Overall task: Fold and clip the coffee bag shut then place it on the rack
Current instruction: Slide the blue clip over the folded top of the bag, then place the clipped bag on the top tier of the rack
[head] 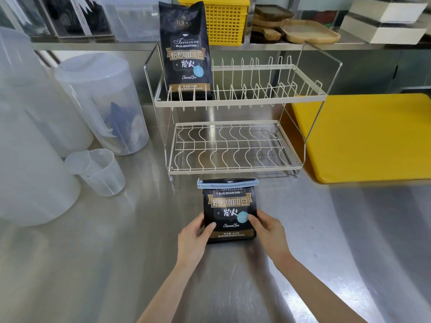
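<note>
**Lift the clipped bag to the rack**

Your left hand (194,231) and right hand (268,229) clasp the black foil coffee bag (229,210) on the steel worktop (93,252). Its pale blue clip (227,183) seems fully latched. Keep it upright toward the white wire rack (233,145).

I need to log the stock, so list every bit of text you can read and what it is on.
Clipped bag on the counter: "BLUE MOUNTAIN", "Charcoal fire", "454", "BLUE MOUNTAIN FOOD".
Unclipped bag on the rack's upper tier: "B&M", "Treasure", "BLUE MOUNTAIN", "Charcoal fire", "BLUE MOUNTAIN FOOD".
Round blue stickers and small print: too blurred.
</note>
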`<state>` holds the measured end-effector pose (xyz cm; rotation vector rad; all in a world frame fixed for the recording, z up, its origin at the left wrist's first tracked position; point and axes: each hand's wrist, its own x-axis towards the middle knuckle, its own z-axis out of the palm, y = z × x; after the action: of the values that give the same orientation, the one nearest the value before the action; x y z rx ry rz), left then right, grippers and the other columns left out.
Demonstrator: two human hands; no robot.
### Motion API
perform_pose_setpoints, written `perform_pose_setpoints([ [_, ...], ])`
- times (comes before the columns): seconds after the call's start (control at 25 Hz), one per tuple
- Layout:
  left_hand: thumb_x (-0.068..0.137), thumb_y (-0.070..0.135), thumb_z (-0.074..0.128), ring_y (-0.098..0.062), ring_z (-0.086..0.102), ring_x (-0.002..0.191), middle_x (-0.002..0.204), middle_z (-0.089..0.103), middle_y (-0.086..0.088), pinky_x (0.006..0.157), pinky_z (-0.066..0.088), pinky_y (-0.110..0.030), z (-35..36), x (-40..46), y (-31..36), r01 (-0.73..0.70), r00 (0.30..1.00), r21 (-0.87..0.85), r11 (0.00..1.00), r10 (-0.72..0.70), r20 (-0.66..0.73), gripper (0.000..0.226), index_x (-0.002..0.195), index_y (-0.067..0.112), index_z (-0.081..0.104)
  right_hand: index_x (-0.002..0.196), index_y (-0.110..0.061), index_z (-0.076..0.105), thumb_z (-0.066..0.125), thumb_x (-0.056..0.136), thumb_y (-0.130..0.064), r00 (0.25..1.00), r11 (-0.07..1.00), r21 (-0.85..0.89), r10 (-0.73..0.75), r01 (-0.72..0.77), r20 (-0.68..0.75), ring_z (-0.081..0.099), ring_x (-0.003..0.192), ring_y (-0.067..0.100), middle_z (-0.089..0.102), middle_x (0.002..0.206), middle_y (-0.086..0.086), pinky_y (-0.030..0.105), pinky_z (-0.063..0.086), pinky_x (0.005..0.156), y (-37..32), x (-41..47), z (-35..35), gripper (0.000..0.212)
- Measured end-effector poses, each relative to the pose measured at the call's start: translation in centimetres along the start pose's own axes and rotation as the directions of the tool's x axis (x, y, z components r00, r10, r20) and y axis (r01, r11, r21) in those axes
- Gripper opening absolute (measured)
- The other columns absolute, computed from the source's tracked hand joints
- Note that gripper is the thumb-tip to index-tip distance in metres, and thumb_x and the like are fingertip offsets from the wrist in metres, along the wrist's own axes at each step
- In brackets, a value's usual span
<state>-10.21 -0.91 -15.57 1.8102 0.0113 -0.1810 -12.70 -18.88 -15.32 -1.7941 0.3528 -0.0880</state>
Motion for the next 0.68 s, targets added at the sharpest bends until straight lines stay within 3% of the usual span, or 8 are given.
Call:
perform_pose_setpoints([
  [0.16,0.079,0.011,0.064,0.024,0.055,0.08,0.072,0.06,0.047,0.069,0.038,0.007,-0.5,0.3,1.0,-0.028,0.999,-0.017,0.999,0.028,-0.017,0.049,0.075,0.06,0.057,0.086,-0.043,0.063,0.054,0.086,-0.018,0.999,0.999,0.023,-0.039,0.039,-0.017,0.061,0.078,-0.013,0.067,0.072,-0.032,0.004,0.048,0.063,-1.2,0.1,-0.3,0.027],
  [0.28,0.078,0.015,0.065,0.018,0.058,0.081,0.075,0.063,0.041,0.071,0.04,0.005,-0.9,1.2,2.7,-0.105,0.994,0.028,0.994,0.106,-0.018,0.03,0.088,0.043,0.063,0.086,-0.045,0.063,0.055,0.085,-0.017,0.995,0.993,0.055,-0.099,0.1,-0.027,0.061,0.078,-0.014,0.067,0.07,-0.032,0.004,0.048,0.06,-3.2,0.5,-0.9,0.029],
  [0.36,0.077,0.017,0.065,0.02,0.057,0.08,0.07,0.062,0.043,0.069,0.041,0.004,-1.3,2.0,4.5,-0.169,0.985,0.061,0.984,0.17,-0.013,0.02,0.084,0.035,0.062,0.078,-0.051,0.059,0.055,0.085,-0.016,0.988,0.986,0.074,-0.149,0.152,-0.039,0.06,0.079,-0.017,0.066,0.067,-0.036,0.003,0.047,0.058,-5.0,1.0,-1.5,0.036],
  [0.52,0.078,0.016,0.065,0.015,0.06,0.082,0.081,0.063,0.034,0.068,0.042,0.003,-2.2,3.6,8.7,-0.295,0.955,0.053,0.954,0.297,-0.019,0.026,0.1,0.03,0.065,0.084,-0.052,0.057,0.058,0.083,-0.018,0.961,0.957,0.087,-0.276,0.277,-0.028,0.06,0.079,-0.016,0.064,0.08,-0.029,0.003,0.047,0.055,-9.4,2.2,-3.1,0.034],
  [0.68,0.076,0.017,0.067,0.013,0.06,0.076,0.082,0.067,0.023,0.073,0.044,-0.003,-3.1,5.4,12.8,-0.402,0.913,0.084,0.912,0.406,-0.034,0.026,0.1,0.028,0.066,0.098,-0.045,0.059,0.057,0.083,-0.022,0.925,0.922,0.075,-0.378,0.379,-0.031,0.06,0.084,-0.014,0.065,0.087,-0.022,0.008,0.052,0.06,-13.1,3.8,-4.5,0.027],
])
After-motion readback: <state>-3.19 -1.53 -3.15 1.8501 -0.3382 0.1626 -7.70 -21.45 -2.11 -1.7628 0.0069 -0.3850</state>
